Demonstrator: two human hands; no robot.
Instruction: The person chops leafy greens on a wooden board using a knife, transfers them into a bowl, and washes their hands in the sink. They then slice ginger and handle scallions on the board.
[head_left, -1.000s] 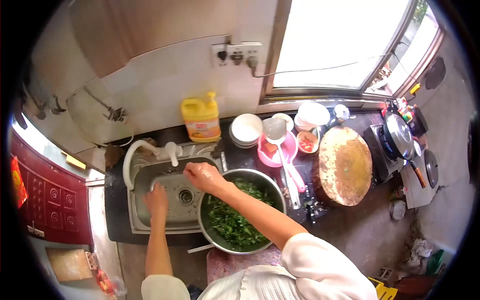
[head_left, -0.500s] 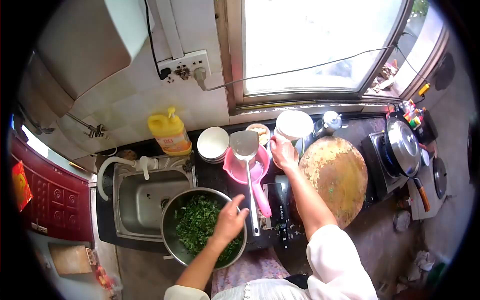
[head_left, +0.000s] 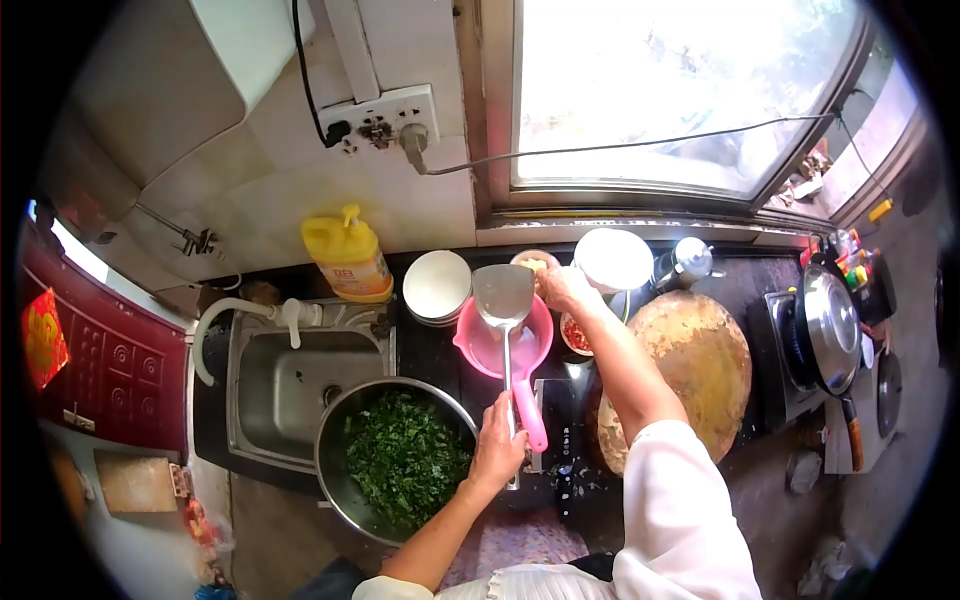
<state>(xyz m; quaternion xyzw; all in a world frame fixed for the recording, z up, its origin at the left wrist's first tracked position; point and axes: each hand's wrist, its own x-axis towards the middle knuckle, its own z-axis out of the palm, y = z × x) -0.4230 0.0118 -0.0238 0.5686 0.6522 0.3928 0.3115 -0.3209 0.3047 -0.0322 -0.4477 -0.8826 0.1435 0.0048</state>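
Observation:
My left hand [head_left: 497, 447] is closed round the handle of a metal spatula [head_left: 503, 293], whose blade lies over a pink plastic ladle [head_left: 545, 335]. Beside that hand, chopped green leaves [head_left: 405, 455] fill part of a large steel basin [head_left: 335, 490]. Farther back, my right hand [head_left: 568, 289] has its fingers closed at the near right edge of a small bowl [head_left: 520, 258] with pale yellow pieces in it; the fingertips are partly hidden. Under my right wrist a small bowl of chopped red pepper [head_left: 574, 333] shows in part.
A steel sink [head_left: 290, 385] and a yellow pump bottle [head_left: 347, 255] are on the left. White bowls [head_left: 437, 285] stand behind the ladle, and a white container [head_left: 612, 258] is farther right. Right of my arm lies a round wooden chopping board [head_left: 700, 350]; beyond it, a lidded pan [head_left: 832, 330] sits on a stove.
My left hand has moved from above the basin to the spatula handle. My right hand has shifted slightly back toward the small bowl, and the red pepper has come into view.

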